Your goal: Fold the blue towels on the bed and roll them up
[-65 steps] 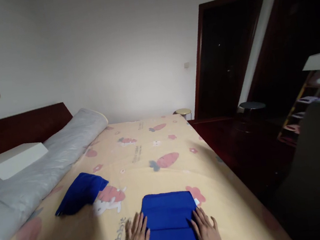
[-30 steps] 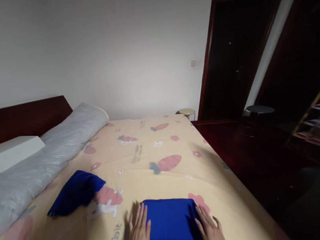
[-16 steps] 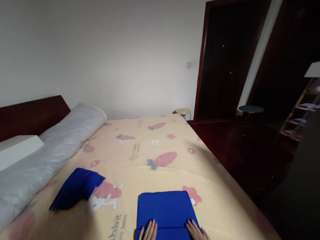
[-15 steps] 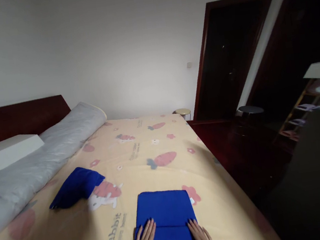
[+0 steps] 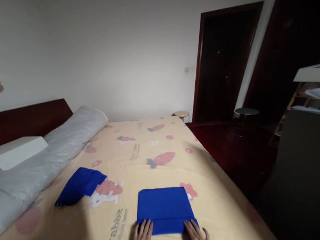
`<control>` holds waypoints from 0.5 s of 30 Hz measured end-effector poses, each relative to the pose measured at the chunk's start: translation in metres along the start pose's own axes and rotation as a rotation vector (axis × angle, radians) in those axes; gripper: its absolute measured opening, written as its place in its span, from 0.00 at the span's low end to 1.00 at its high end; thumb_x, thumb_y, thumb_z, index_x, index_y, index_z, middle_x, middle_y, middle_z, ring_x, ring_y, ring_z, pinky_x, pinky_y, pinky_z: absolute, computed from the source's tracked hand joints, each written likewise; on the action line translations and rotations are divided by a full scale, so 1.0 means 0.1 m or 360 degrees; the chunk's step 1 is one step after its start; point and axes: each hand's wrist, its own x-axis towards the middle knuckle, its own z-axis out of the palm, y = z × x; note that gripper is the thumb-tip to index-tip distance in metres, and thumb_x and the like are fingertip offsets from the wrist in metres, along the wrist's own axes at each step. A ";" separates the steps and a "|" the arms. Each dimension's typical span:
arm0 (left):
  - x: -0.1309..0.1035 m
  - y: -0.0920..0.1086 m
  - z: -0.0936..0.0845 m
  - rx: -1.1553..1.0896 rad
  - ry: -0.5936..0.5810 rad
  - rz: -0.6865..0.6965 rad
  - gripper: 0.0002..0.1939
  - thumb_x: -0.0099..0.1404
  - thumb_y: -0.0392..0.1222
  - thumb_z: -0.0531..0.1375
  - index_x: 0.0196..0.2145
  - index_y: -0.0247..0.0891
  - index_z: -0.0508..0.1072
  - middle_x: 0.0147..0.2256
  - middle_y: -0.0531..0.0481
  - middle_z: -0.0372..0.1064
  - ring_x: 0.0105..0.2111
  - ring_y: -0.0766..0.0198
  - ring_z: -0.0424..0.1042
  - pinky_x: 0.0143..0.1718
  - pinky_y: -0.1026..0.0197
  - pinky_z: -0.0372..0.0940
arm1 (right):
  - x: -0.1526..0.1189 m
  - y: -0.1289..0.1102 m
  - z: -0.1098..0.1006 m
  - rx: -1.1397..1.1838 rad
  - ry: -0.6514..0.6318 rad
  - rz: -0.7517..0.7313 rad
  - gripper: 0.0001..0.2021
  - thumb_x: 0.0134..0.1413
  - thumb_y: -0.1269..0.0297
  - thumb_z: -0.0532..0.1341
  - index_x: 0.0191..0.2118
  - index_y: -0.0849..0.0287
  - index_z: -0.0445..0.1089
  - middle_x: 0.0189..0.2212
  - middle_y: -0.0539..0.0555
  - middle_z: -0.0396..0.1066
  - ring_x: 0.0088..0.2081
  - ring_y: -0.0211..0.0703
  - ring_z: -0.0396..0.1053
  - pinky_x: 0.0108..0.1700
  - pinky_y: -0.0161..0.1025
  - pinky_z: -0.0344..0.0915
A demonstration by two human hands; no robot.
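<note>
A blue cloth folded into a flat rectangle [image 5: 166,204] lies on the bed's near part, with a strip folded over along its near side and a small white tag at its right edge. My left hand [image 5: 141,239] rests open on its near left corner, fingers stretched out flat. On the near right corner, the fingers of my right hand [image 5: 198,238] lie extended, the little finger spread apart. Further left is a second blue cloth [image 5: 80,185], loosely bunched on the sheet.
The bed has a cream patterned sheet [image 5: 143,174]. A grey rolled quilt or bolster [image 5: 69,132] runs along the headboard [image 5: 23,119], with a white box [image 5: 18,153] on it. Stools [image 5: 246,111] and a shelf rack [image 5: 291,101] stand at the right.
Both hands have drawn back slightly toward the folded cloth's near edge, so more of the near strip shows. The camera view has shifted a little. The bunched cloth lies as before.
</note>
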 end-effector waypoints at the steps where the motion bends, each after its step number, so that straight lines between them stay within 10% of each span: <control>1: 0.04 -0.02 -0.05 0.0021 -0.0070 -0.0030 0.43 0.54 0.19 0.46 0.63 0.53 0.61 0.61 0.57 0.64 0.59 0.59 0.64 0.61 0.49 0.59 | 0.08 -0.02 -0.09 -0.0007 -0.0033 0.0020 0.26 0.52 0.72 0.52 0.56 0.46 0.68 0.55 0.51 0.71 0.57 0.54 0.66 0.55 0.53 0.58; 9: 0.38 -0.12 -0.36 -0.0108 -0.0508 -0.0303 0.31 0.61 0.23 0.46 0.57 0.40 0.70 0.56 0.44 0.70 0.59 0.56 0.64 0.63 0.48 0.53 | 0.66 -0.18 -0.73 0.0073 -0.0366 0.0032 0.16 0.49 0.76 0.53 0.38 0.55 0.75 0.36 0.54 0.77 0.45 0.49 0.70 0.55 0.47 0.54; 15: 0.42 -0.16 -0.34 -0.0110 -0.0473 -0.0450 0.29 0.61 0.26 0.45 0.57 0.36 0.70 0.56 0.41 0.70 0.60 0.51 0.63 0.64 0.43 0.51 | 0.70 -0.08 -0.57 0.0019 -0.0240 0.0167 0.20 0.51 0.74 0.51 0.45 0.56 0.75 0.48 0.58 0.74 0.50 0.52 0.69 0.55 0.49 0.57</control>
